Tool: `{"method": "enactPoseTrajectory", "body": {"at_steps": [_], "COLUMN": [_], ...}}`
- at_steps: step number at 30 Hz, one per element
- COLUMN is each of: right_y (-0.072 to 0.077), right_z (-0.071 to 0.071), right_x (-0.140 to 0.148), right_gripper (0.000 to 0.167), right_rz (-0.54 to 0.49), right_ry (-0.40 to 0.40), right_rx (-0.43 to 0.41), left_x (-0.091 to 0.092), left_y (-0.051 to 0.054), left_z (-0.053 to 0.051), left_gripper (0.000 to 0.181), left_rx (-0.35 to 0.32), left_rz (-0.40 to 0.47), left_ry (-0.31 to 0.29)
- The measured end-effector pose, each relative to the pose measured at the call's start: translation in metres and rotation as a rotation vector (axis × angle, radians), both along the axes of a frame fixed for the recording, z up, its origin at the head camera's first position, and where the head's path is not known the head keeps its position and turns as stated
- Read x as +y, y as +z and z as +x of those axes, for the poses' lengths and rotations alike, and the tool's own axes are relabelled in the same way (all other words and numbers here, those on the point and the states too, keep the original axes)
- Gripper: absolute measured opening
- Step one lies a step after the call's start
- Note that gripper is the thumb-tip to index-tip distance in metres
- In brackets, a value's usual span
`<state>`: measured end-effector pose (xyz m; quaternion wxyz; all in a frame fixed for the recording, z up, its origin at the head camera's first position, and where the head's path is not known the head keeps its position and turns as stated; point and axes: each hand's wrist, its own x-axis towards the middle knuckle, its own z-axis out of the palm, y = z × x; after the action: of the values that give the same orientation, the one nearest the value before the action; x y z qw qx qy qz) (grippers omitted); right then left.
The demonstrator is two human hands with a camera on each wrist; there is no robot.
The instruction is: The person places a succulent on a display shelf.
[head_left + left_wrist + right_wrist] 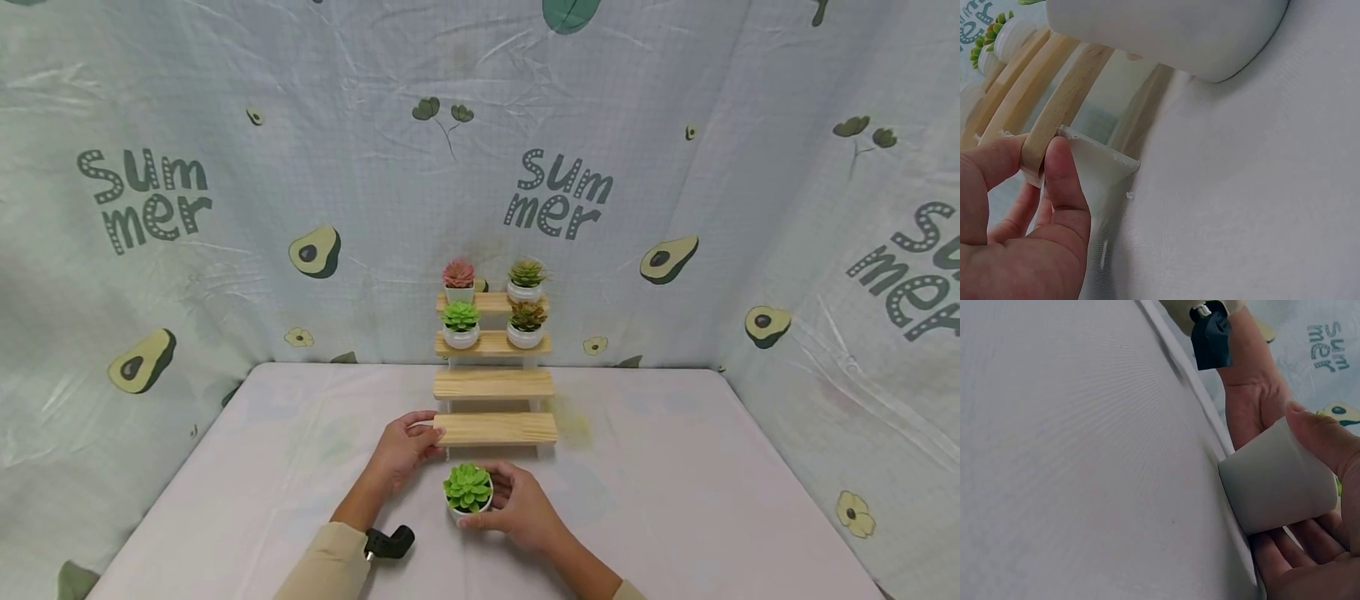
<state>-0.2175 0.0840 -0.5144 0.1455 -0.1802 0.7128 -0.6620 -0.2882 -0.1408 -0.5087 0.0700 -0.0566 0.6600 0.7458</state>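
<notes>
A bright green succulent point(467, 487) in a white pot point(1277, 481) stands on the table in front of a stepped wooden plant stand point(495, 429). My right hand point(522, 510) holds this pot from the right, thumb at the near side and fingers behind. Up at the stand's lowest step, my left hand point(405, 452) pinches the left end of the board; the left wrist view shows thumb and fingers on the wooden edge point(1038, 140). Two potted succulents share the top step, a pink one point(458, 275) and a green one point(527, 275). Below them sit a light green point(461, 319) and a brownish one point(527, 319).
White cloth covers the table point(675, 467). Behind it and at both sides hangs a printed curtain point(405, 208) with avocados and lettering. A black wrist device point(390, 543) is strapped at my left cuff, close to the table. The two lower steps hold no pots.
</notes>
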Motion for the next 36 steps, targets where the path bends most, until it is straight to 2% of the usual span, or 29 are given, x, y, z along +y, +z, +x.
{"method": "enactPoseTrajectory", "body": {"at_steps": [6, 13, 26, 36], "right_y": [-0.002, -0.004, 0.012, 0.031], "right_z": [-0.004, -0.011, -0.033, -0.043], "right_x": [-0.001, -0.001, 0.003, -0.002], "right_gripper": [0.075, 0.070, 0.067, 0.063], "right_rz": [-0.001, 0.028, 0.004, 0.045], "right_ry": [-0.015, -0.064, -0.096, -0.139], "right_rx": [0.000, 0.030, 0.086, 0.170], "left_x": [-0.001, 0.000, -0.001, -0.001], "left_y": [-0.001, -0.005, -0.005, -0.005], "left_z": [0.000, -0.001, -0.001, -0.003], "left_gripper": [0.041, 0.038, 0.037, 0.039], "left_rx": [0.022, 0.003, 0.008, 0.005], "left_rz": [-0.007, -0.039, -0.013, -0.005], "left_ry": [-0.009, -0.006, 0.009, -0.003]}}
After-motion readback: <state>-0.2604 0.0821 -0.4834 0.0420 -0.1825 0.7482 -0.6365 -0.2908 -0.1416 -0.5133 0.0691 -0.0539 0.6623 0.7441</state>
